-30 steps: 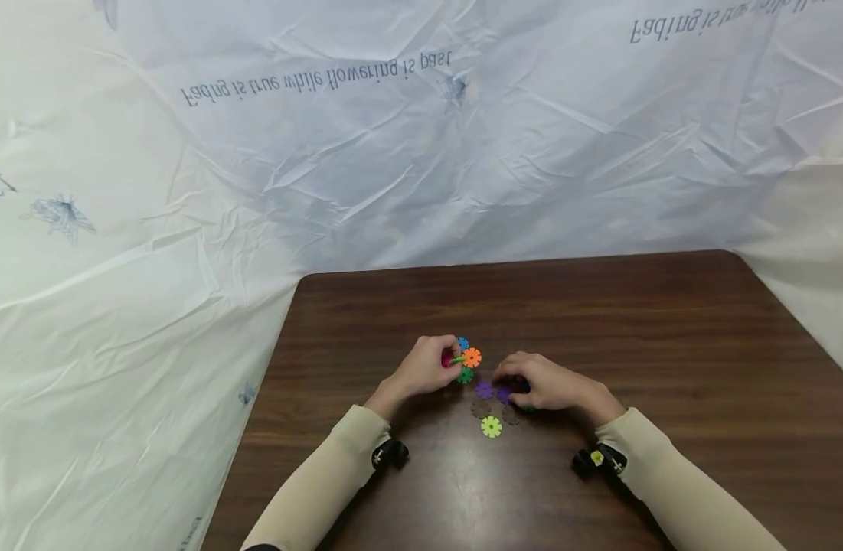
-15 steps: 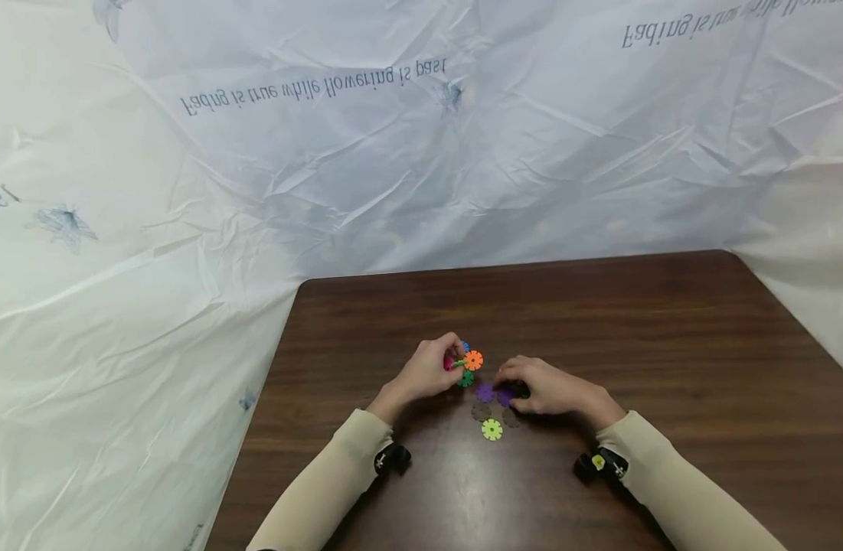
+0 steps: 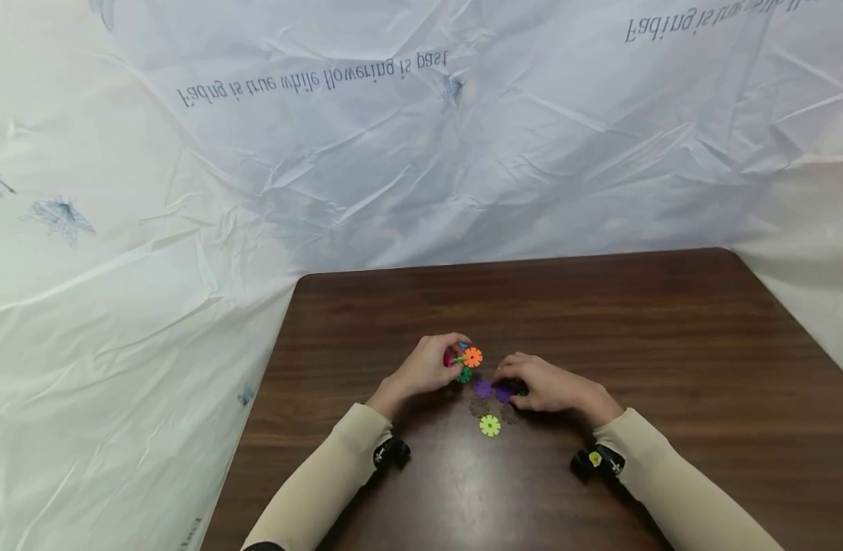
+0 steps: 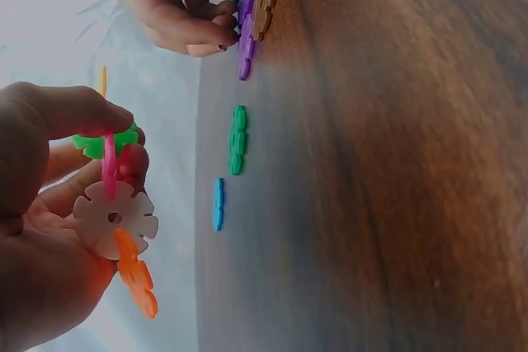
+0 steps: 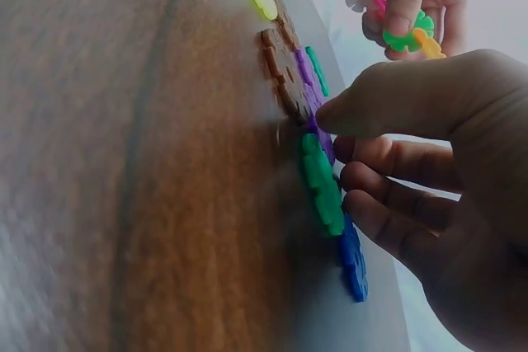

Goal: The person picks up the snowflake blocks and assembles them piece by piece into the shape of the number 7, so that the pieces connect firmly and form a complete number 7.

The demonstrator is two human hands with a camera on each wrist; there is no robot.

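Note:
My left hand (image 3: 423, 367) pinches a chain of interlocking plastic snowflake discs between thumb and fingers, above the table. In the left wrist view the chain runs from an orange disc (image 4: 136, 276) through a pale disc (image 4: 97, 224) and a pink disc (image 4: 110, 166) to a green disc (image 4: 92, 146) and a yellow-orange disc (image 4: 104, 80). My right hand (image 3: 545, 384) rests low, thumb and curled fingers at the edges of a purple disc (image 3: 505, 394) lying on the table. Fingers partly cover that disc. Another purple disc (image 3: 483, 389) lies just left of it.
Two brown discs (image 3: 479, 408) and a yellow-green disc (image 3: 490, 425) lie nearer me. Beneath the left hand are a green disc (image 4: 238, 139) and a blue disc (image 4: 219, 204). Beside the right fingers lie another green disc (image 5: 322, 183) and a dark blue disc (image 5: 353, 265).
A left finger now reaches farther over the blue disc and covers more of it. The chain stays in the left hand; the right hand stays at the purple disc.

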